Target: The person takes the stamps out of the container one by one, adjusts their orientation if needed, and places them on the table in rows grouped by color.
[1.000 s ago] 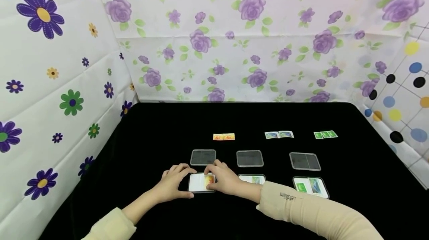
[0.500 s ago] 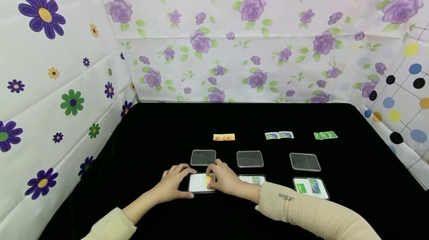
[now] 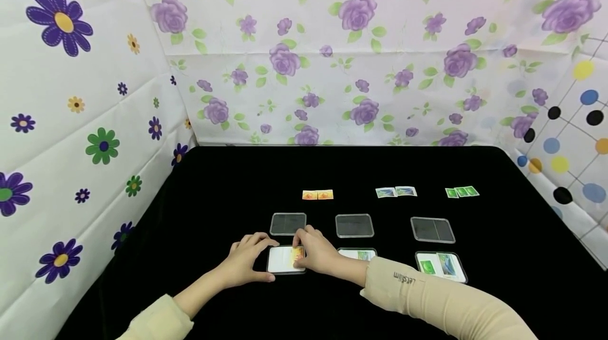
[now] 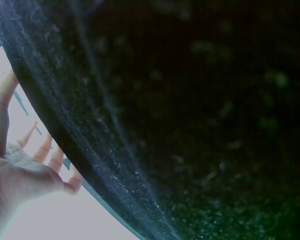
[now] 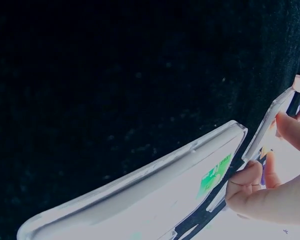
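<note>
Through my head camera, I see a shallow clear case (image 3: pixel 287 273) at the centre of a black-covered worktop (image 3: pixel 228 192). The left hand (image 3: pixel 246 258) has its grip clamped across the case's left end, thumb at the near edge, index finger at the far edge. The right hand (image 3: pixel 317 252) has its grip together on an orange card (image 3: pixel 297 256) lying inside, at the right end of a white insert (image 3: pixel 278 260). Two filled cases (image 3: pixel 463 267) sit to the right; behind stand three flat transparent trays (image 3: pixel 354 225), then small orange (image 3: pixel 310 195), blue (image 3: pixel 406 191) and green cards (image 3: pixel 463 191).

black cloth (image 3: pixel 228 187) — plastic cases (image 3: pixel 354 226), stamps (image 3: pixel 406 191)
</note>
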{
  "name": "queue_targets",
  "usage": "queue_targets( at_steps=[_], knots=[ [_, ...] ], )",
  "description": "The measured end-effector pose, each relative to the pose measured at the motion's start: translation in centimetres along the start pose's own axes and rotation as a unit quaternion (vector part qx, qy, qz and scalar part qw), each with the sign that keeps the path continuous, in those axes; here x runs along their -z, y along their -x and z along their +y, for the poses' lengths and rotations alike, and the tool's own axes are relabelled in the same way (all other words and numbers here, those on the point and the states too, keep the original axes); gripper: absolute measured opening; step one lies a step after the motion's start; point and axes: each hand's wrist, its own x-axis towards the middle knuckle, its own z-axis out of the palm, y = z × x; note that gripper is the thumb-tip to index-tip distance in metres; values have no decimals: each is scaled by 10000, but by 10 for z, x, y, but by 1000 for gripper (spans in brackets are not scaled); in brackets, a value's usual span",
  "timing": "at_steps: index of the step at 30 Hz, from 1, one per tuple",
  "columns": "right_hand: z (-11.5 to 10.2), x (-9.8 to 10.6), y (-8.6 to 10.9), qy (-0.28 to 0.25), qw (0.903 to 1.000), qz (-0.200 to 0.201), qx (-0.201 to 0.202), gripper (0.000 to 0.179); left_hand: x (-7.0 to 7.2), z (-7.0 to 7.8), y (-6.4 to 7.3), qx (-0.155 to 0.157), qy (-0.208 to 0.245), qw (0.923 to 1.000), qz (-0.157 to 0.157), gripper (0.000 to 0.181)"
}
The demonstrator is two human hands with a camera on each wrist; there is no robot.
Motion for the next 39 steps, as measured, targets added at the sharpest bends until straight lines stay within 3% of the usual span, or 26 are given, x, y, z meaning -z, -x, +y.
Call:
queue_targets(
  at_steps=[9,16,27,39],
  knots=[
    [0,0,-2,-221,9995,85,227,34,-1,-1,0,-53,43,10000,2,66],
    [-2,2,-2,16,9994,62,333,40,-2,-2,-1,-74,47,10000,12,66],
    [-2,1,0,-250,9990,239,289,24,-2,-1,0,-22,33,10000,44,65],
    [5,1,2,-517,9966,533,345,25,-1,1,2,-43,24,10000,78,65]
  ],
)
